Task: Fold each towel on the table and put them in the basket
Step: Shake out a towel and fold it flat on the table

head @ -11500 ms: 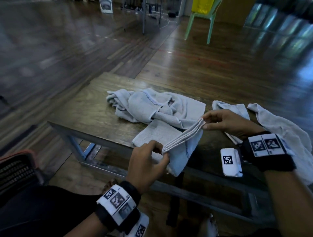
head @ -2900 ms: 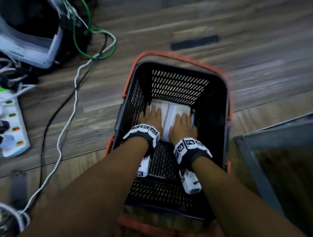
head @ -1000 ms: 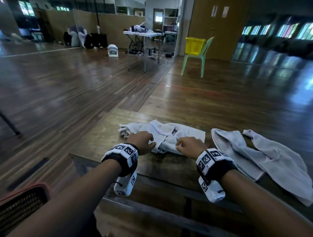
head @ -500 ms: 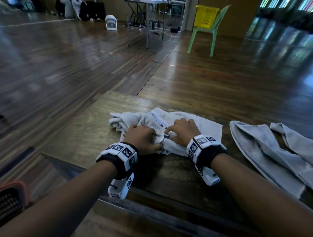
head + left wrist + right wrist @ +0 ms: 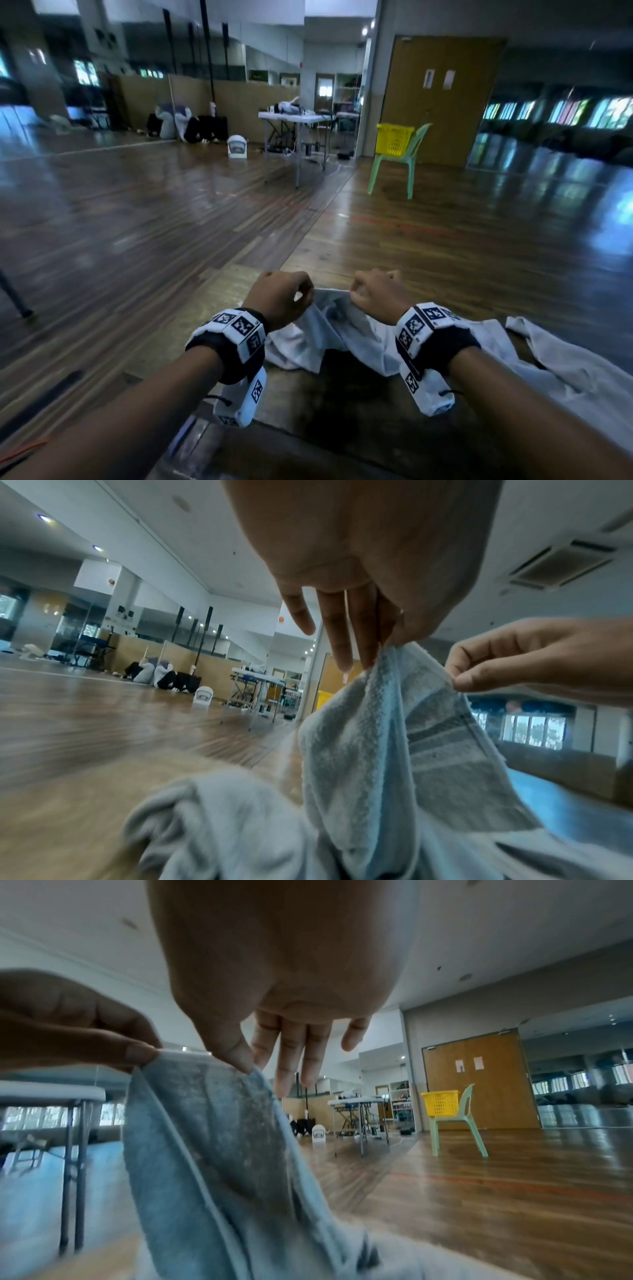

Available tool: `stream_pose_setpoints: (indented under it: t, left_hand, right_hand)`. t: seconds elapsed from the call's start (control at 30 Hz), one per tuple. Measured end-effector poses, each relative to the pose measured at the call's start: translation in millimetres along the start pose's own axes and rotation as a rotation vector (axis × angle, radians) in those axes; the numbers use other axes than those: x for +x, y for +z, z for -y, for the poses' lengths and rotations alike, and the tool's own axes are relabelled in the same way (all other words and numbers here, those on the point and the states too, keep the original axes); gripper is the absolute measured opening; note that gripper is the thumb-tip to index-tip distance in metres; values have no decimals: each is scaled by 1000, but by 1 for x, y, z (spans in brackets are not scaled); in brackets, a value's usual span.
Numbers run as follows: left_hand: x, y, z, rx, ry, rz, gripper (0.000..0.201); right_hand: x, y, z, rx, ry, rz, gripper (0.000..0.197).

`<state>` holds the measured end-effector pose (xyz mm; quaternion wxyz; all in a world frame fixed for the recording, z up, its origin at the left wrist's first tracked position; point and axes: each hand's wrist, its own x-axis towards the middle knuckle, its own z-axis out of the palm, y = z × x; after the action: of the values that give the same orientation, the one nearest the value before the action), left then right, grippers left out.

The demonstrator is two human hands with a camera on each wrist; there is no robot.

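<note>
A pale grey-blue towel (image 5: 339, 329) hangs from both hands above the wooden table (image 5: 335, 404), its lower part still bunched on the top. My left hand (image 5: 284, 298) pinches its upper edge between thumb and fingers; the left wrist view shows that hand (image 5: 373, 631) and the towel (image 5: 404, 750) below it. My right hand (image 5: 373, 291) pinches the same edge a short way to the right, seen close in the right wrist view as hand (image 5: 260, 1031) and towel (image 5: 219, 1137). A second grey towel (image 5: 555, 356) lies spread on the table's right side. The basket is out of view.
The table's front edge (image 5: 260, 442) runs just below my wrists. An orange strip (image 5: 24, 448) shows at the bottom left. Far across the wooden floor stand a green chair (image 5: 397, 164) carrying a yellow basket (image 5: 394, 138) and a white folding table (image 5: 294, 118).
Both hands, which were gripping the crumpled towel on the table half a second ago, have lifted its edge up off the top. My head has tilted up toward the room.
</note>
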<state>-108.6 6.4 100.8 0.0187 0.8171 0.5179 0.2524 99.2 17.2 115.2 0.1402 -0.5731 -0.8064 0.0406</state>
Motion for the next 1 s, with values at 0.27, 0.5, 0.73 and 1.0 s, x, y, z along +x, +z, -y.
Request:
stream_pose_setpoints:
  t: [0.27, 0.5, 0.73, 1.0]
  left_hand:
    - [26, -131, -97, -88, 61, -238, 10]
    - [31, -204, -173, -214, 160, -313, 6]
    - [27, -239, -188, -227, 140, -418, 10]
    - [33, -259, -210, -381, 109, -408, 11]
  right_hand:
    - [-48, -168, 40, 109, 29, -283, 6]
    - [-107, -270, 51, -10, 60, -306, 9]
    - [-173, -315, 23, -63, 214, -171, 8]
    - [-194, -347, 23, 374, 137, -499, 25]
